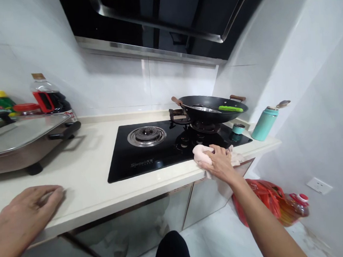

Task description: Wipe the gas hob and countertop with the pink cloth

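Observation:
My right hand (220, 162) is closed round a bunched pale pink cloth (202, 153), pressing it on the front edge of the black glass gas stove (144, 159). A loose end of the cloth spreads to the right over the counter edge. On the cream countertop (87, 158), left of the stove, rests my left hand (29, 211). Its fingers are loosely bent with the thumb apart, and it holds nothing. The stove's left burner (147, 136) is uncovered. A black wok (208, 116) with wooden handles sits over the right burner, a green-handled utensil (230, 108) inside it.
A teal flask (265, 124) stands at the right end, its cup-like lid (238, 128) on the stove. To the left are a glass-lidded electric pan (28, 140) and a dark sauce bottle (52, 97). A range hood (152, 20) hangs above; a red bag (261, 200) and oil jug (296, 208) stand below.

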Demonstrator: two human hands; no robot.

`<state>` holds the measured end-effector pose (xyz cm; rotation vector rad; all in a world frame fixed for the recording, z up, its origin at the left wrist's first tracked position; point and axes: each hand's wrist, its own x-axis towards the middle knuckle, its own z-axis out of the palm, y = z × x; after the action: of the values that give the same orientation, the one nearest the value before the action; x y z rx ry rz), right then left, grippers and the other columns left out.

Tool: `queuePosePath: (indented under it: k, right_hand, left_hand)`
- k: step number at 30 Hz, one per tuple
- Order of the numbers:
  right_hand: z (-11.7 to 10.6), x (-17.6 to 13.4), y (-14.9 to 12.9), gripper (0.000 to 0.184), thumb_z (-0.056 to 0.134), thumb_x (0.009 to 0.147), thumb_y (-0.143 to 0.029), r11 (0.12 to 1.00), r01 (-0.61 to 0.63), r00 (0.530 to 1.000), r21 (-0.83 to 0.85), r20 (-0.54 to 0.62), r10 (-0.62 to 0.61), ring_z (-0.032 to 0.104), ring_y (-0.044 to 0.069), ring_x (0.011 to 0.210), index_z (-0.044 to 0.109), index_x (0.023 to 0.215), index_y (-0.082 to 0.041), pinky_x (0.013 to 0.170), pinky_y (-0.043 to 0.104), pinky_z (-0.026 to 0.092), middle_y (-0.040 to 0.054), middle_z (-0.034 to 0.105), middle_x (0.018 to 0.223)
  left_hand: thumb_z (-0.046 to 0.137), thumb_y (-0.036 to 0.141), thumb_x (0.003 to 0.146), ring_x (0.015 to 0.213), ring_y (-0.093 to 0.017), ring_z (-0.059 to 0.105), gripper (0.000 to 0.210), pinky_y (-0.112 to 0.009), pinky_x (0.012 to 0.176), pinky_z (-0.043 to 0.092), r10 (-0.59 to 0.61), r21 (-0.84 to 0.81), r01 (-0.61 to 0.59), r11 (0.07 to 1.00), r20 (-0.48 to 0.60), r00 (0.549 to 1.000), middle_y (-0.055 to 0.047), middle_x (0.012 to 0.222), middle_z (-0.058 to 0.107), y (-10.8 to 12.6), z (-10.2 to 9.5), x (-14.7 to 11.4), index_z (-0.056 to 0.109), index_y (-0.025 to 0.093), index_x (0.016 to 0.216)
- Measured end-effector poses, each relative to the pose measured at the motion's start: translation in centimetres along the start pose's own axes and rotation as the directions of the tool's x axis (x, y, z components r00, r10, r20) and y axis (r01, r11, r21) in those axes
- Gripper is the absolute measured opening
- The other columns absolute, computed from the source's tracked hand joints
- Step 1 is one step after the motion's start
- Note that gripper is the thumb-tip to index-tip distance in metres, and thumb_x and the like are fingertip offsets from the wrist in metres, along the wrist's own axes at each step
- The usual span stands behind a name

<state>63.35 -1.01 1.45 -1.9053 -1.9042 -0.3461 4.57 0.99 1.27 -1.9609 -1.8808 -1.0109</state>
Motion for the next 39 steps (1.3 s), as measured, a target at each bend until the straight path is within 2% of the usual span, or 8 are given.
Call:
queuePosePath:
  k: [6,11,15,21,26,30,34,39]
  right_hand:
    - [-1.0,-0.7,-4.8,0.055,0.041,0.096,-0.067,0.970,0.023,0.984,0.241,0.166,-0.064,0.037,0.038,0.143,0.060,0.132,-0.029,0.114,0.065,0.024,0.0139,0.042,0.155]
    - [-1.8,-0.2,-3.9,0.047,0.025,0.103,-0.056,0.762,-0.075,0.987,0.643,0.158,-0.036,0.060,0.024,0.121,0.051,0.127,-0.026,0.109,0.048,0.042,0.0091,0.064,0.130]
    - [-1.0,0.1,0.3,0.038,0.036,0.098,-0.042,0.798,-0.072,0.994,0.598,0.106,0.010,0.065,0.023,0.113,0.054,0.126,-0.024,0.105,0.045,0.048,0.0088,0.069,0.124]
    - [-0.3,-0.8,6.8,0.047,0.046,0.091,-0.044,0.898,-0.087,0.989,0.431,0.144,0.027,0.059,0.028,0.128,0.061,0.132,-0.025,0.113,0.048,0.042,0.0097,0.064,0.139]
    - [-0.9,-0.9,8.0,0.031,0.051,0.088,-0.048,0.892,-0.024,0.995,0.451,0.098,-0.023,0.066,0.024,0.097,0.069,0.099,-0.025,0.092,0.039,0.051,0.0062,0.070,0.102]
    - [-2.1,0.3,7.2,0.025,0.053,0.087,-0.045,0.909,0.015,1.000,0.416,0.000,-0.017,0.062,0.022,0.086,0.067,0.086,-0.024,0.083,0.036,0.049,0.0048,0.066,0.091]
    - [-2.5,1.6,6.2,0.030,0.053,0.089,-0.048,0.911,-0.004,0.981,0.411,-0.177,0.084,0.061,0.024,0.096,0.070,0.093,-0.024,0.090,0.038,0.047,0.0076,0.067,0.101]
    - [-0.6,1.4,4.0,0.032,0.050,0.092,-0.047,0.924,0.043,0.999,0.379,0.003,-0.048,0.061,0.026,0.102,0.072,0.095,-0.024,0.098,0.043,0.047,0.0084,0.069,0.103]
  left_hand:
    - [0.055,0.041,0.095,0.116,-0.024,0.063,0.026,-0.045,0.106,0.050,0.337,-0.365,-0.331,0.870,-0.049,0.940,-0.003,0.124,0.065,14.6,1.5,-2.6,0.064,0.032,0.117]
    - [0.058,0.029,0.096,0.138,-0.027,0.048,0.054,-0.044,0.111,0.046,0.662,-0.521,-0.562,0.643,0.008,0.749,-0.013,0.151,0.048,29.5,5.5,-3.7,0.044,0.026,0.149]
    - [0.081,0.041,0.080,0.140,-0.037,0.039,0.091,-0.051,0.102,0.047,0.752,-0.420,-0.635,0.649,0.225,0.620,-0.013,0.155,0.043,35.8,8.8,-2.8,0.035,0.032,0.157]
    - [0.073,0.044,0.086,0.121,-0.035,0.048,0.057,-0.049,0.094,0.048,0.728,-0.400,-0.622,0.673,0.210,0.653,-0.014,0.122,0.057,36.3,11.3,-2.2,0.059,0.029,0.140]
    - [0.076,0.048,0.082,0.125,-0.032,0.051,0.050,-0.048,0.105,0.047,0.727,-0.621,-0.543,0.566,0.066,0.683,-0.015,0.129,0.058,33.4,9.9,-2.2,0.067,0.022,0.124]
    - [0.082,0.037,0.074,0.127,-0.033,0.054,0.046,-0.048,0.107,0.048,0.554,-0.773,-0.248,0.583,0.155,0.818,-0.017,0.137,0.057,31.6,8.5,-2.1,0.068,0.017,0.114]
    - [0.064,0.023,0.085,0.113,-0.024,0.067,0.036,-0.041,0.105,0.050,0.319,-0.867,0.188,0.461,0.359,0.877,-0.010,0.120,0.071,30.4,7.8,-0.6,0.065,0.017,0.120]
    - [0.068,0.034,0.087,0.123,-0.026,0.064,0.042,-0.044,0.111,0.045,0.144,-0.881,0.225,0.416,0.308,0.940,-0.012,0.128,0.071,27.8,7.3,1.0,0.064,0.017,0.125]
